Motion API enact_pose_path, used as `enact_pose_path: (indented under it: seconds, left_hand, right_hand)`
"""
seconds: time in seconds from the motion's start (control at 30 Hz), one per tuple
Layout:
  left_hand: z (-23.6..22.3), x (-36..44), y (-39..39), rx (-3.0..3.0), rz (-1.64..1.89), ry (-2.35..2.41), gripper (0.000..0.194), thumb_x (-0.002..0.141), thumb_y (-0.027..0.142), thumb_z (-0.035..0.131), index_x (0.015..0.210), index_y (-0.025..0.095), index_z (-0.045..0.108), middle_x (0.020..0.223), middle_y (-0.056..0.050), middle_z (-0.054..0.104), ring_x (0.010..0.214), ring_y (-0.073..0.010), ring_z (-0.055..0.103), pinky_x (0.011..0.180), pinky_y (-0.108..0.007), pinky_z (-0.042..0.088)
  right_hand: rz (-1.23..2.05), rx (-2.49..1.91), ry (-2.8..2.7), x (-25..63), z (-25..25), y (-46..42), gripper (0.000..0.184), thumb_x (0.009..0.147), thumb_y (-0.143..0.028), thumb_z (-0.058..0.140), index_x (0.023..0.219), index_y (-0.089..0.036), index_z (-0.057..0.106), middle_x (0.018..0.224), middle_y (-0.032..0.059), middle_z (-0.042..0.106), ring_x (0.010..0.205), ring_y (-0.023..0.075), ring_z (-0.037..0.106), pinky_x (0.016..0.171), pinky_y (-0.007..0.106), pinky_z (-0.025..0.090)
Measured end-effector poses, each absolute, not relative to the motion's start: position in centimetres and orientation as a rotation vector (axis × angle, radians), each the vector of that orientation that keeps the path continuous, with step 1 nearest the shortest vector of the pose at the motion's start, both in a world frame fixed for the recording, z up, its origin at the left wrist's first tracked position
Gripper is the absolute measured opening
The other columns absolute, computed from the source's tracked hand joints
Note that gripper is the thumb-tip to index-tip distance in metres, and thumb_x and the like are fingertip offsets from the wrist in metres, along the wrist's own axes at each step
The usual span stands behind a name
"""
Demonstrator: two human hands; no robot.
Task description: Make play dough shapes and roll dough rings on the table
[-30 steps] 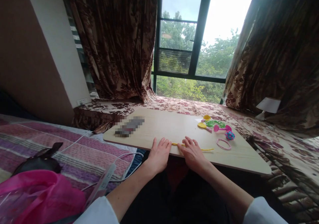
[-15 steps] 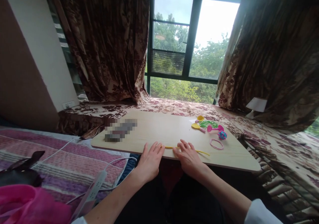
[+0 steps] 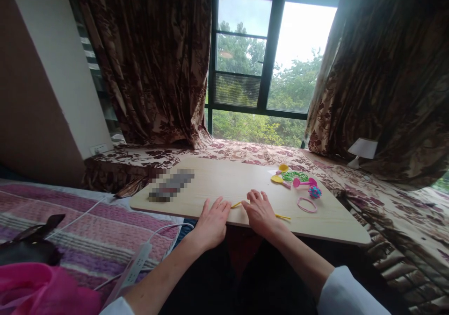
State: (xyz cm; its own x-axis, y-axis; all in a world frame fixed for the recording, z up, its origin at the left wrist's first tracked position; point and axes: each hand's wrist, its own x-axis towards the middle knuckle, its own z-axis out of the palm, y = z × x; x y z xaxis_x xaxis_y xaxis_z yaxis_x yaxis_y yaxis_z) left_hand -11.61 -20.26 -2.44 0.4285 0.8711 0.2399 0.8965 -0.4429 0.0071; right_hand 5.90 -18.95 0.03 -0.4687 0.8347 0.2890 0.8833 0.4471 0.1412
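Observation:
A thin yellow strand (image 3: 283, 217) lies along the near edge of the light wooden table board (image 3: 210, 179). My left hand (image 3: 212, 221) rests flat on that edge, its fingers stretched out. The strand's left end reaches its fingertips; the left thumb is hidden. My right hand (image 3: 260, 212) lies over the middle of the strand, palm down with fingers apart, covering part of it. Between the two hands a short piece of the strand slants upward, and its other end sticks out to the right of my right hand.
Toward the right lie yellow-headed toys (image 3: 277, 179), a green tangled string (image 3: 295, 176), a pink dumbbell-shaped piece (image 3: 304, 182), a blue-and-pink knobbly ball (image 3: 315, 192) and a pink ring (image 3: 307, 205). A blurred-out dark object (image 3: 171, 185) is at left. A power strip (image 3: 135, 266) lies on the bed.
My right hand has slid a little forward, away from me, over the yellow strand. The strand between the hands now slants instead of lying straight. My left hand has hardly moved.

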Motion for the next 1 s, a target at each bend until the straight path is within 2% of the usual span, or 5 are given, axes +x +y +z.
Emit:
enact_pose_path:
  seconds: [0.17, 0.37, 0.53, 0.73, 1.0]
  left_hand:
    - [-2.9, -12.2, -20.2, -2.539, -0.295, -1.595, 0.062, 0.069, 0.013, 0.036, 0.131, 0.018, 0.032, 0.136, -0.006, 0.038, 0.13, -0.0218, 0.02, 0.106, -0.048, 0.007]
    - [-3.0, -12.5, -19.9, -2.538, -0.261, -1.566, 0.064, 0.068, 0.011, 0.036, 0.131, 0.019, 0.032, 0.137, -0.004, 0.036, 0.131, -0.021, 0.019, 0.106, -0.049, 0.009]
    - [-2.9, -11.8, -19.7, -2.53, -0.178, -1.632, 0.068, 0.065, 0.015, 0.04, 0.132, 0.013, 0.029, 0.14, -0.009, 0.031, 0.13, -0.0227, 0.021, 0.105, -0.051, 0.011]
    - [-3.8, -12.1, -21.2, -2.514, -0.238, -1.525, 0.066, 0.068, 0.015, 0.039, 0.133, 0.012, 0.028, 0.141, -0.009, 0.029, 0.131, -0.0194, 0.02, 0.107, -0.047, 0.004]
    - [-3.0, -11.9, -20.2, -2.524, -0.191, -1.617, 0.066, 0.066, 0.015, 0.039, 0.132, 0.012, 0.03, 0.14, -0.01, 0.032, 0.13, -0.0206, 0.024, 0.106, -0.048, 0.01]
  right_hand:
    - [-0.357, -1.428, -2.581, 5.3, 0.0, -19.0, 0.036, 0.081, -0.016, 0.039, 0.114, -0.025, 0.051, 0.109, 0.0091, 0.049, 0.111, 0.0234, 0.035, 0.095, 0.043, 0.022]
    - [-0.388, -1.37, -2.609, 5.1, -0.7, -19.4, 0.036, 0.084, -0.016, 0.034, 0.116, -0.019, 0.051, 0.121, 0.0118, 0.044, 0.125, 0.0257, 0.021, 0.099, 0.045, 0.016]
    - [-0.35, -1.436, -2.603, 4.6, -0.8, -18.9, 0.036, 0.084, -0.014, 0.033, 0.114, -0.017, 0.053, 0.122, 0.0128, 0.045, 0.125, 0.0266, 0.024, 0.098, 0.045, 0.02]
    - [-0.394, -1.335, -2.602, 4.6, -2.2, -19.9, 0.038, 0.083, -0.01, 0.033, 0.116, -0.011, 0.051, 0.116, 0.014, 0.051, 0.127, 0.0239, 0.022, 0.101, 0.041, 0.017]
    - [-0.362, -1.432, -2.583, 4.7, -1.2, -19.2, 0.034, 0.084, -0.014, 0.034, 0.11, -0.015, 0.055, 0.113, 0.0139, 0.05, 0.122, 0.0251, 0.028, 0.098, 0.041, 0.021]
